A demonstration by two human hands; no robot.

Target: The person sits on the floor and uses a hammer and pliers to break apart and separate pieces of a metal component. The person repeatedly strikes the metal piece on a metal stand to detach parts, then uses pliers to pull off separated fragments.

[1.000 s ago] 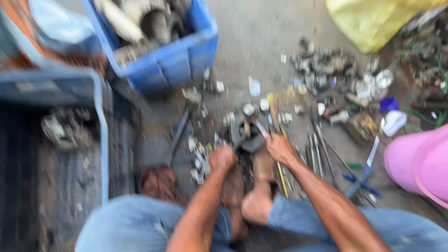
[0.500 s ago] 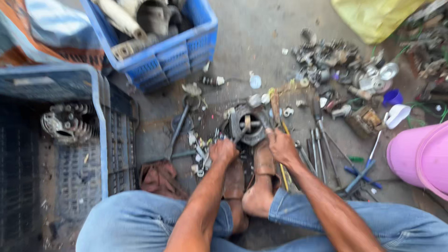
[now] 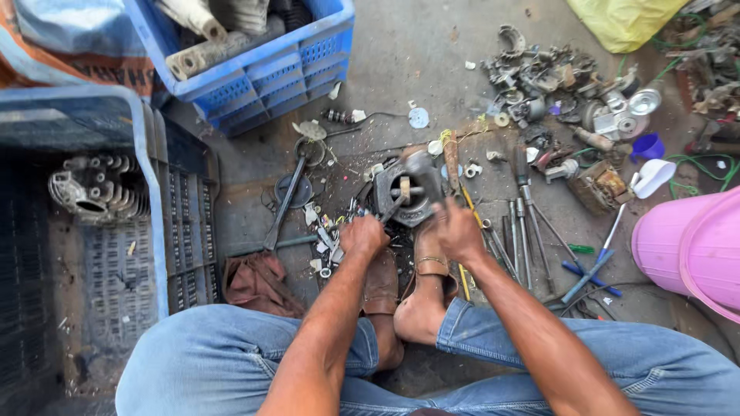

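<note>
Nearby, loose tools (image 3: 532,231) beside motor housing (image 3: 405,196)

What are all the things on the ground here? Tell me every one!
Round metal part: one, grey, on the floor by the person's feet.
Chisel-like tool: one, dark, in the left hand, tip on the part.
Hammer: one, blurred, in the right hand, above the part.
Long hand tools: several, grey, laid right of the feet.
Scrap pile: many pieces, grey, top right.
Blue crate: one, top left, holding tubes.
Dark crate: one, blue-rimmed, left, holding a finned metal piece.
Pink bucket: one, right edge.
Yellow bag: one, top right.
Brown rag: one, beside the left knee.
Sandals: two, brown, on the feet.
Left hand: gripping the chisel-like tool.
Right hand: gripping the hammer.
</note>
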